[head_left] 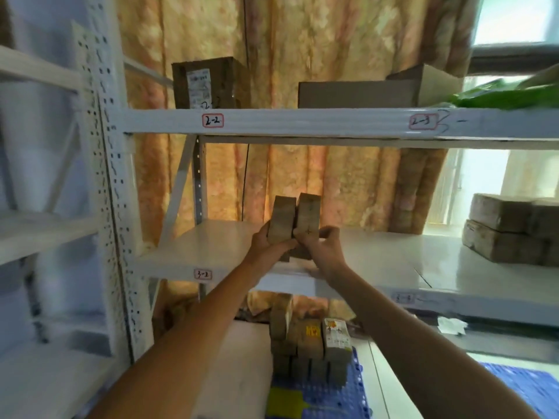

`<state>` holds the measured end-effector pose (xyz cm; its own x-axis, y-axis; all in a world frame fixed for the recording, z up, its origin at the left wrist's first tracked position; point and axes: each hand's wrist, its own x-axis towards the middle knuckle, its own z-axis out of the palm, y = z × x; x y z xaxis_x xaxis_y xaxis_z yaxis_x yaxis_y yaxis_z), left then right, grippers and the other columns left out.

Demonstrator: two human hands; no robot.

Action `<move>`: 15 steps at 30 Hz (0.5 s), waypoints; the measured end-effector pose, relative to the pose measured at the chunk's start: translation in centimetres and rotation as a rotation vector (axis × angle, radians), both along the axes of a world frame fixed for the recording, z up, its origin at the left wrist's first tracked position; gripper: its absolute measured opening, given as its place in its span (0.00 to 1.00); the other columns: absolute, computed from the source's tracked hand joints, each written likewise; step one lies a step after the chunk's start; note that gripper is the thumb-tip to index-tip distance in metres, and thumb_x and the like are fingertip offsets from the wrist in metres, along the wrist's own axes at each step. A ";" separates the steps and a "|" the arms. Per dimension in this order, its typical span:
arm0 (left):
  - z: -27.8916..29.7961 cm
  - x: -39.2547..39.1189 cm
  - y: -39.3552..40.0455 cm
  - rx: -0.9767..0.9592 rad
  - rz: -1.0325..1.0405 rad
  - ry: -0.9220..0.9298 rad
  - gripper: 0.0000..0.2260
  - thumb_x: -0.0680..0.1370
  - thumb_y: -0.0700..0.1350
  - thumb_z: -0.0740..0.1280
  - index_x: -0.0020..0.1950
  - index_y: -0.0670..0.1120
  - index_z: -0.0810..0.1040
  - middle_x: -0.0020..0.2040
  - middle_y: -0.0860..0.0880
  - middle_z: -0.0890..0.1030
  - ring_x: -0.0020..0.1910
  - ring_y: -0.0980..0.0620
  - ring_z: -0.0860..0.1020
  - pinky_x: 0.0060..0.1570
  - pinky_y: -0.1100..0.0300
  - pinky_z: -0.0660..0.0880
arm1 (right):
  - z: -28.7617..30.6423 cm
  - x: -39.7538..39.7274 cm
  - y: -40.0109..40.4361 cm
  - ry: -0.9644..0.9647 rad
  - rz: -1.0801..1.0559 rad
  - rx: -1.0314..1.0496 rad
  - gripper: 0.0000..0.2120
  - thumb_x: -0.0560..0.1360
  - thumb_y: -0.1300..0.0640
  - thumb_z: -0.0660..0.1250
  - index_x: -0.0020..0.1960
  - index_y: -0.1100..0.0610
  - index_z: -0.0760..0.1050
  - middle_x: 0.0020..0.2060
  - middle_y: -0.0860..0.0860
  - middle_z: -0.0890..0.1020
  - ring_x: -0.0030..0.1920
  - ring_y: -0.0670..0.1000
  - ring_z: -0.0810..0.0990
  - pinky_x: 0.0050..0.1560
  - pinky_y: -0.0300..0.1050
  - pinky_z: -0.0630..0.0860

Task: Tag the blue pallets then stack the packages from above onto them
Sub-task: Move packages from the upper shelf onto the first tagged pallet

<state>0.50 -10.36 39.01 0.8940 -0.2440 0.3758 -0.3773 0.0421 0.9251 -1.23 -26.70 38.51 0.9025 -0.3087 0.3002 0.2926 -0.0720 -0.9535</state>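
Note:
Two small brown packages stand upright side by side on the white shelf (211,246) marked 3-2. My left hand (269,243) grips the left package (282,216) and my right hand (323,246) grips the right package (308,213). Below the shelf, a blue pallet (348,388) carries a stack of several brown packages (308,343) and a yellow tag (286,400). A second blue pallet (523,382) lies at the lower right.
The upper shelf (302,120), labelled 2-2 and 2-3, holds a tall box (208,83), a flat carton (363,93) and a green bag (502,96). More wrapped packages (511,231) sit at the right on the middle shelf. A perforated white post (112,192) stands at left.

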 end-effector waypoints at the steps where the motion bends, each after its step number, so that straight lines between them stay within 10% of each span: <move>1: -0.1 -1.7 -0.2 -0.005 -0.013 -0.020 0.22 0.71 0.45 0.80 0.59 0.61 0.78 0.52 0.58 0.86 0.51 0.58 0.85 0.43 0.66 0.81 | 0.1 -1.8 -0.4 -0.039 -0.009 -0.031 0.37 0.64 0.39 0.82 0.61 0.52 0.66 0.53 0.51 0.79 0.51 0.49 0.84 0.39 0.40 0.83; 7: -3.1 -10.3 -1.1 -0.056 0.047 -0.118 0.36 0.65 0.51 0.82 0.71 0.55 0.72 0.63 0.49 0.81 0.57 0.52 0.84 0.51 0.55 0.83 | -1.4 -11.6 -2.4 -0.149 -0.079 -0.077 0.32 0.68 0.46 0.82 0.63 0.51 0.68 0.52 0.47 0.80 0.44 0.37 0.83 0.42 0.32 0.80; 15: -13.2 -17.2 -2.4 -0.274 0.128 0.135 0.14 0.71 0.57 0.72 0.57 0.62 0.80 0.50 0.56 0.84 0.49 0.50 0.81 0.47 0.55 0.76 | -10.4 -21.5 -4.7 -0.135 -0.037 -0.008 0.18 0.76 0.55 0.68 0.65 0.51 0.71 0.54 0.53 0.81 0.54 0.55 0.83 0.54 0.49 0.84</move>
<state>-16.73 -12.76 25.82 0.9570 -0.0325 0.2884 -0.2709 0.2566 0.9278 -22.76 -31.36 28.12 0.8421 -0.3378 0.4205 0.4149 -0.0925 -0.9051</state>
